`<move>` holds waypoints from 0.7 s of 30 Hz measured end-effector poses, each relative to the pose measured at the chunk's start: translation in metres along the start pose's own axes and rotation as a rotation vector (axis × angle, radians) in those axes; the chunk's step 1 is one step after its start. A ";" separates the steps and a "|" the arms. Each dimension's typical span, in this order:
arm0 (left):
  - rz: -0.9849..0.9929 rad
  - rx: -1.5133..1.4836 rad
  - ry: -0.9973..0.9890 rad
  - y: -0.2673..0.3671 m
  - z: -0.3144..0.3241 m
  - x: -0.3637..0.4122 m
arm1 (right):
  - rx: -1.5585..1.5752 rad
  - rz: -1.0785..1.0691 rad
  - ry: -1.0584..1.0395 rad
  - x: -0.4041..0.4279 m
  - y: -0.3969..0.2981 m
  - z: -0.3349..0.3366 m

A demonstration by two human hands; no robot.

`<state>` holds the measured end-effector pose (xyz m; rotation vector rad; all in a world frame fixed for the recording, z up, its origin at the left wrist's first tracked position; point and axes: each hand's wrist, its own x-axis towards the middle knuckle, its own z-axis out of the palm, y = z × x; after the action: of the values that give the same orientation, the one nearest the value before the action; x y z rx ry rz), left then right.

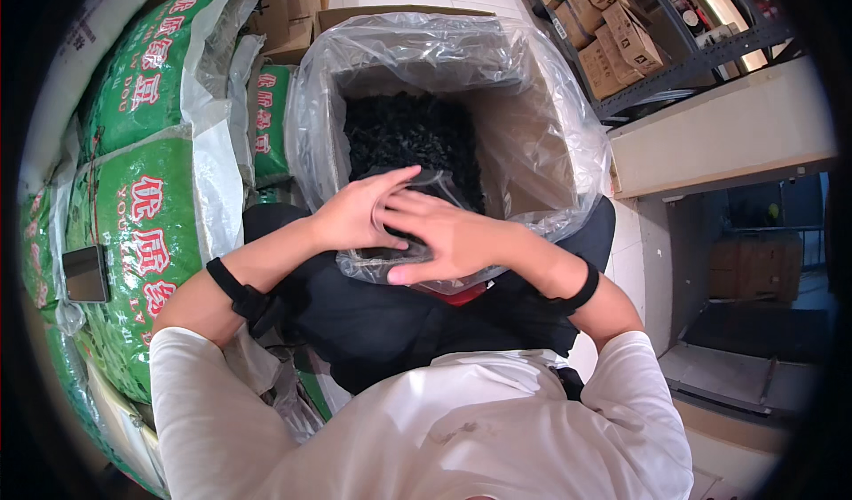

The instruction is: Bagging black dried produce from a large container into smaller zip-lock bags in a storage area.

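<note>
Between my knees stands a cardboard box (532, 147) lined with a large clear plastic bag (306, 101), its edges folded out over the rim. A heap of dark, dried, crinkled material (413, 127) lies inside. Over the near side of the box, my left hand (366, 210) holds the mouth of a small clear plastic bag (436, 184), thumb and fingers apart around it. My right hand (446, 234) reaches across with spread fingers, its fingertips at the same small bag's mouth; whether it grips the film is unclear. Something red (459, 295) shows below the box's near edge.
Green and white printed sacks (150, 214) are stacked at the left, with a smartphone (85, 274) lying on one. Cardboard cartons (616, 41) sit on a metal shelf (699, 61) at the upper right. Another cardboard box (755, 267) stands farther right, past a wall panel.
</note>
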<state>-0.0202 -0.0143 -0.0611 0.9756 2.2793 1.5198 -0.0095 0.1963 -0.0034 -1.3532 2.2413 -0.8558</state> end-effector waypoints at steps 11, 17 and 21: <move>-0.043 0.029 0.220 0.002 0.000 0.002 | 0.042 0.264 0.426 -0.003 -0.017 -0.039; -0.043 0.146 0.175 0.017 0.002 0.006 | -0.086 0.395 0.395 0.016 -0.021 -0.021; -0.035 0.110 0.173 0.015 0.004 0.004 | 0.005 0.387 0.298 0.018 -0.018 -0.015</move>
<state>-0.0154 -0.0052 -0.0490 0.8560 2.5087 1.5332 -0.0153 0.1790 0.0197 -0.7834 2.6018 -0.9658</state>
